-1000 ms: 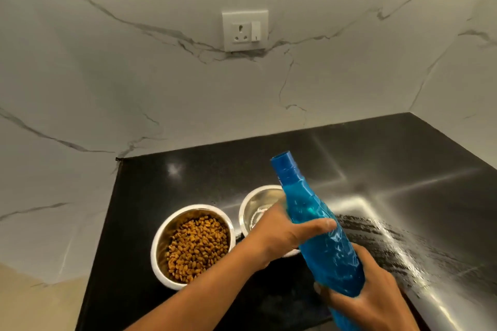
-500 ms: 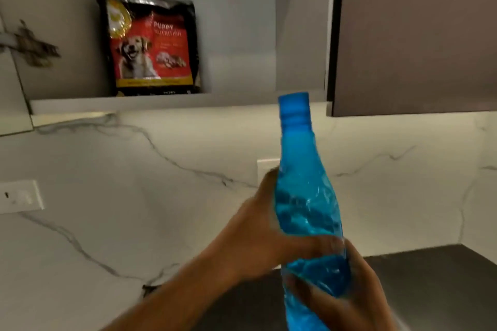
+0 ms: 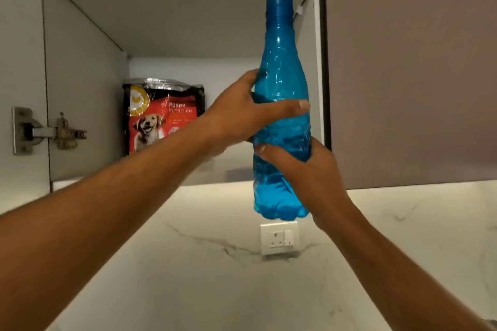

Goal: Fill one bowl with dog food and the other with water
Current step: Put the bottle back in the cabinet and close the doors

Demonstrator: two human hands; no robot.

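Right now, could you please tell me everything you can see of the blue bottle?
The blue bottle looks like translucent, textured plastic, with a narrow neck and a blue cap on top. It is held upright in the air before the open cabinet. The left hand grips its middle; the right hand grips its lower part. Its contents cannot be told.

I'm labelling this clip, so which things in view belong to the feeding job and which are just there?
Job:
- translucent blue plastic water bottle, upright in both hands' grip: left hand, right hand
- red and black puppy food bag on the cupboard shelf

Just there:
- white wall socket
- metal cupboard hinge
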